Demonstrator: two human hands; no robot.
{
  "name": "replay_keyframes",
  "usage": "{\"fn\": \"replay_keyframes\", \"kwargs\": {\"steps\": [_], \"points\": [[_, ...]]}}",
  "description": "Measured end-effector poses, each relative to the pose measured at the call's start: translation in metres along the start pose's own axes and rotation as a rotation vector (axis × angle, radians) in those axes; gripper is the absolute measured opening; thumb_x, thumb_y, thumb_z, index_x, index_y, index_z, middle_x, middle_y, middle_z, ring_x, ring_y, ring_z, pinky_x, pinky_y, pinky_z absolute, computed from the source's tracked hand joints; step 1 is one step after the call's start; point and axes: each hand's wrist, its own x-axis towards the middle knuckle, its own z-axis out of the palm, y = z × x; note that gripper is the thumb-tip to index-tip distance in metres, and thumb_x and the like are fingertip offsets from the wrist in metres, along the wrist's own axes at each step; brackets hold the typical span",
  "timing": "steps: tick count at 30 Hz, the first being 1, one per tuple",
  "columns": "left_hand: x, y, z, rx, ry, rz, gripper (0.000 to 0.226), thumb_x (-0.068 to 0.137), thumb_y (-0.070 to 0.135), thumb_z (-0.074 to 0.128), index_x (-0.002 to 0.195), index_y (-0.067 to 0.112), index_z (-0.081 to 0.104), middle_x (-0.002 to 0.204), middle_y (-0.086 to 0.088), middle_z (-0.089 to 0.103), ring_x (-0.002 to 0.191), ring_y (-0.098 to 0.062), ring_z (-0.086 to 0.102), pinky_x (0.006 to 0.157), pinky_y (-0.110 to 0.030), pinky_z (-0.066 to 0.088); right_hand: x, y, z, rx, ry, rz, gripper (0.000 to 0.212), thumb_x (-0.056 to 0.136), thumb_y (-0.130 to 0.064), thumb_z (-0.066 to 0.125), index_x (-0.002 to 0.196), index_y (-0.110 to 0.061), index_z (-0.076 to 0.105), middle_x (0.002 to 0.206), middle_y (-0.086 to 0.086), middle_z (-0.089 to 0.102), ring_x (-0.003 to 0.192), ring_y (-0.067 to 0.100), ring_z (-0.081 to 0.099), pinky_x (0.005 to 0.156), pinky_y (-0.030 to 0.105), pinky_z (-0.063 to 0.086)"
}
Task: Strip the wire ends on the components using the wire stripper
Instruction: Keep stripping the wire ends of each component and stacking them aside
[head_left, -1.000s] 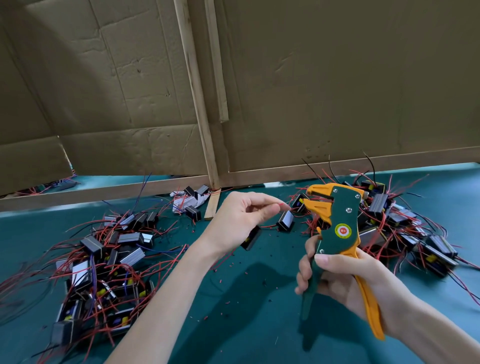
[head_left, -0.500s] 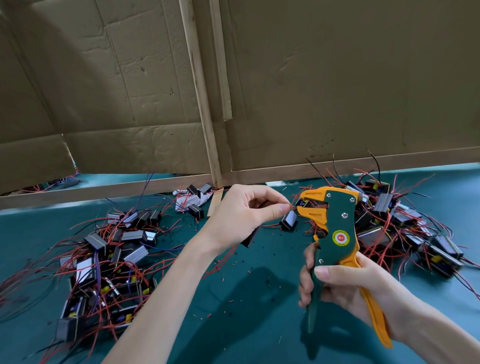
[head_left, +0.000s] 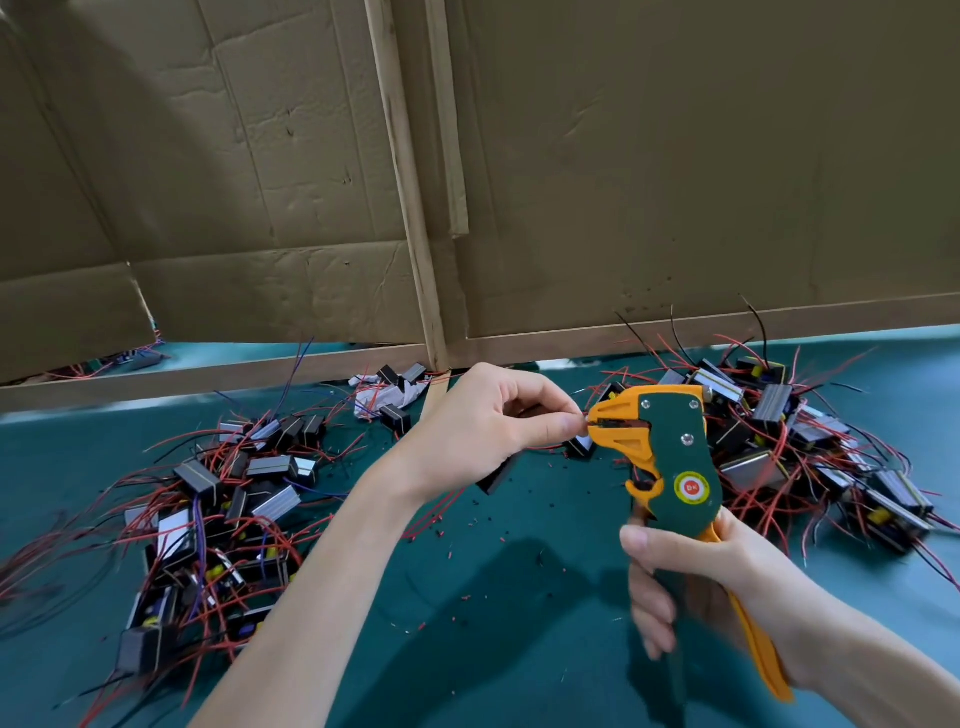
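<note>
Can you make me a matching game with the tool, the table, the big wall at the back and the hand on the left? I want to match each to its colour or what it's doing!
Things:
1. wire stripper
2. table
3. cardboard wall
4. left hand

Matches:
A. teal
B. pinching a wire with its fingers
C. green and orange
D. brown

Pairs: 1-C, 2-A, 3-D, 4-B.

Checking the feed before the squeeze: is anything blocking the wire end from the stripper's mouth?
Nothing visible. The left hand pinches the wire right at the front of the wire stripper, held by the right hand.
</note>
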Motion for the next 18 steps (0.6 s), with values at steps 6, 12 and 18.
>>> {"fn": "replay_keyframes", "kwargs": {"steps": [6, 12, 18], "points": [[0.002, -0.006, 0.004, 0.09, -0.028, -0.061, 0.008, 0.087, 0.02, 0.07, 0.08, 0.018, 0.072, 0.061, 0.016, 0.06, 0.056, -0.002, 0.045, 0.058, -0.016, 0.037, 0.002, 0.008, 0.013, -0.021, 0.217, -0.002, 0.057, 0.053, -0.042, 0.088, 0.056, -0.013, 0.04, 0.043, 0.008, 0.028, 0.032, 0.018, 0.031, 0.039, 0.027, 0.036], [0.002, -0.008, -0.003, 0.075, 0.022, -0.074, 0.005, 0.086, 0.018, 0.07, 0.082, 0.017, 0.071, 0.069, 0.009, 0.065, 0.065, -0.003, 0.054, 0.066, -0.016, 0.043, 0.007, 0.005, 0.001, 0.195, -0.188, 0.016, 0.037, 0.068, -0.022, 0.088, 0.095, -0.007, 0.067, 0.082, 0.023, 0.062, 0.078, 0.039, 0.063, 0.079, 0.049, 0.053], [0.004, -0.004, -0.012, 0.132, 0.158, 0.002, 0.006, 0.087, 0.014, 0.07, 0.081, 0.013, 0.071, 0.066, 0.012, 0.062, 0.061, -0.004, 0.047, 0.063, -0.014, 0.038, 0.014, 0.012, -0.01, 0.22, -0.109, 0.035, 0.036, 0.069, -0.016, 0.087, 0.098, -0.007, 0.067, 0.085, 0.025, 0.062, 0.08, 0.04, 0.063, 0.081, 0.05, 0.052]]}}
